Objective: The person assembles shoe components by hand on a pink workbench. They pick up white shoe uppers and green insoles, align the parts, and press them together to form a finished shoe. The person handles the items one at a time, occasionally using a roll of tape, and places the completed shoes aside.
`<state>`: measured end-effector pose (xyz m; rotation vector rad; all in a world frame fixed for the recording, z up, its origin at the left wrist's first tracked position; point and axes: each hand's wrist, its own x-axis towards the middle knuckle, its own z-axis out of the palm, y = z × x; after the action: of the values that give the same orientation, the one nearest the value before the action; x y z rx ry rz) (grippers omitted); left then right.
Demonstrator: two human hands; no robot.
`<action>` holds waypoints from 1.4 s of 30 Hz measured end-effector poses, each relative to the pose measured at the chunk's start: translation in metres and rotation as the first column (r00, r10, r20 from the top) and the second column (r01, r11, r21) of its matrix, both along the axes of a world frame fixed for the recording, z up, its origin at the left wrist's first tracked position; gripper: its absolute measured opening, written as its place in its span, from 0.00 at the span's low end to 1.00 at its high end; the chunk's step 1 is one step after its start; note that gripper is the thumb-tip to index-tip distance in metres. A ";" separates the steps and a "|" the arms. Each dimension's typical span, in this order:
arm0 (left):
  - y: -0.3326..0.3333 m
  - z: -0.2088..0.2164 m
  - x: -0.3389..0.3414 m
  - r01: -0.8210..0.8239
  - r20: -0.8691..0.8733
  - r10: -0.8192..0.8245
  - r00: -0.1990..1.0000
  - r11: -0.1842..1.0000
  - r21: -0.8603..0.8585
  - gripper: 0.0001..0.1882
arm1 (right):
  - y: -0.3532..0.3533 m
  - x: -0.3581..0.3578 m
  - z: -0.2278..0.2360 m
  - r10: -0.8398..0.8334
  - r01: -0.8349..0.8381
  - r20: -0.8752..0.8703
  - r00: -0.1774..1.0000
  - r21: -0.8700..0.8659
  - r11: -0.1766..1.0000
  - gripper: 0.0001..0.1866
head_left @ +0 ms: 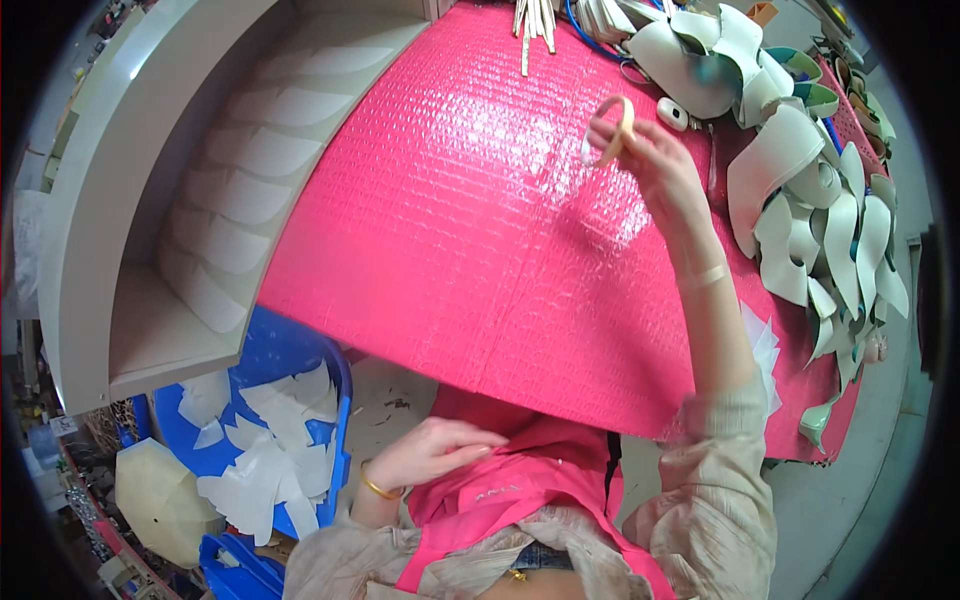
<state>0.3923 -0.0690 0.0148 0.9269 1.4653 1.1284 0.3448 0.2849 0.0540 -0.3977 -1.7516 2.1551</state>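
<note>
Raised over the far right part of the pink-covered table (480, 200), my right hand (655, 160) pinches a thin cream-coloured strip bent into a loop (626, 135). I cannot tell whether it is a tape ring or a curled piece of material. Below the table's near edge, my left hand (435, 452) hangs over the pink apron (530, 490). Its fingers are stretched out and hold nothing. A small white oval device (672, 113) lies just beyond the right hand.
At left, a grey machine's shelf holds a row of white curved pieces (245, 195). Below it stands a blue bin (340, 400) with white scraps (285, 440). Curved pale shoe-part-like pieces (775, 160) pile up along the right edge. Narrow strips (535, 25) lie at the far edge.
</note>
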 end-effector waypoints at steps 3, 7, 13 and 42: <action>0.060 0.035 -0.004 -0.419 0.105 0.405 0.908 0.887 0.197 0.10 | -0.054 0.074 0.019 -0.032 0.017 -0.054 0.998 -0.256 0.967 0.19; 0.126 0.031 0.004 -0.656 0.351 0.556 0.753 0.669 0.349 0.18 | -0.106 0.125 0.017 -0.155 0.062 -0.252 0.955 -0.341 0.938 0.12; 0.130 0.038 0.047 -0.765 0.663 0.459 0.591 0.581 0.279 0.16 | -0.148 0.156 -0.001 -0.346 0.316 -0.375 0.860 -0.141 0.938 0.10; 0.097 0.035 0.051 -0.152 0.609 0.189 0.770 0.982 -0.112 0.26 | -0.080 0.206 0.029 0.285 -0.464 0.455 0.844 0.352 0.813 0.08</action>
<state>0.4433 0.0276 0.0499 0.3166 1.0317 1.3549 0.5509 0.2045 0.0834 -0.3828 -2.6863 1.8936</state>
